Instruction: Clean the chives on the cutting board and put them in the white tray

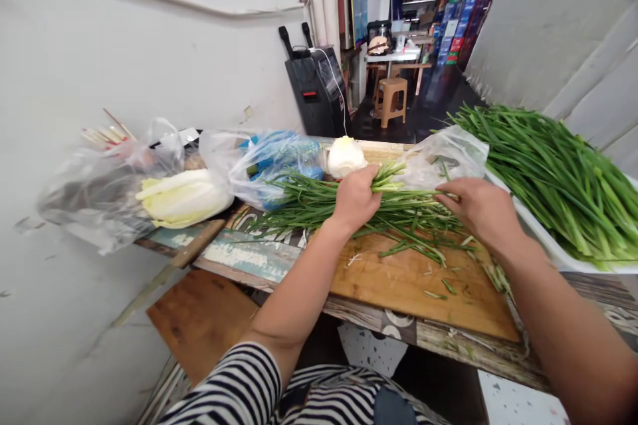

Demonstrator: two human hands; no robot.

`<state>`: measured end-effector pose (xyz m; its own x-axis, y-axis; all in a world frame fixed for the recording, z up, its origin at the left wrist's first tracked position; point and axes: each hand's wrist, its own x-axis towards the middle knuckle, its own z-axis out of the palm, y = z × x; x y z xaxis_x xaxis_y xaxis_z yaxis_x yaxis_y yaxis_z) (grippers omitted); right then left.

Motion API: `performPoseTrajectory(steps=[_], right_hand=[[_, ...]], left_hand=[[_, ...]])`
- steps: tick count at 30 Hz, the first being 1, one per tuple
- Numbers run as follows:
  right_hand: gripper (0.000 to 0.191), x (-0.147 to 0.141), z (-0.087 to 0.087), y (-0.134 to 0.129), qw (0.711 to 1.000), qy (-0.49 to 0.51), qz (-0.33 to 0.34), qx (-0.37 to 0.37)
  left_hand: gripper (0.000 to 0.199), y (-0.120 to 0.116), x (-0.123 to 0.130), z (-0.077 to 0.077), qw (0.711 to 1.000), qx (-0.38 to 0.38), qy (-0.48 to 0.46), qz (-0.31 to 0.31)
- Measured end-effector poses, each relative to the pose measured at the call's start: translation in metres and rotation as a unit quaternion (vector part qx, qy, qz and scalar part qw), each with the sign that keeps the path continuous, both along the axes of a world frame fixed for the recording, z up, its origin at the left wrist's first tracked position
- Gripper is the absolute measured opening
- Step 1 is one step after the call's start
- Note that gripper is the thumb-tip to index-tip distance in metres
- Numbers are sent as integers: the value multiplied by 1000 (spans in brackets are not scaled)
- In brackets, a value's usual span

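My left hand (356, 196) is wrapped round a bunch of green chives (309, 202), whose pale stem ends stick out on its right and whose leaves spread to the left. The fingers of my right hand (461, 202) are pinched together at the right end of a thin stalk. More loose chives (413, 246) lie under and between both hands on the wooden cutting board (389, 285), with small cut bits near its front. Behind my left hand sits a round white vegetable (345, 157), and beside it a clear plastic bag (443, 156).
On the right stands a white tray (553, 239) heaped with long chives (563, 179). A napa cabbage (187, 198) and plastic bags (279, 159) lie at the left. A knife (197, 244) juts over the table's front edge. Behind are a black speaker-like case (316, 89) and a stool (391, 99).
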<state>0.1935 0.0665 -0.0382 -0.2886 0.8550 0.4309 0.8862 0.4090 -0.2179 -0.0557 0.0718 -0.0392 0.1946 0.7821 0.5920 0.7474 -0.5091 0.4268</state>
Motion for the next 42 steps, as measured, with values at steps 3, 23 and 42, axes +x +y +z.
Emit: performPoseTrajectory(steps=[3, 23, 42], right_hand=[[31, 1, -1, -27, 981, 169, 8, -98], [43, -31, -9, -32, 729, 623, 0, -282], [32, -42, -12, -30, 695, 705, 1, -140]], left_hand=[[12, -4, 2, 3, 999, -30, 11, -32], [18, -21, 24, -2, 979, 29, 144, -143], [22, -22, 30, -13, 967, 137, 66, -203]])
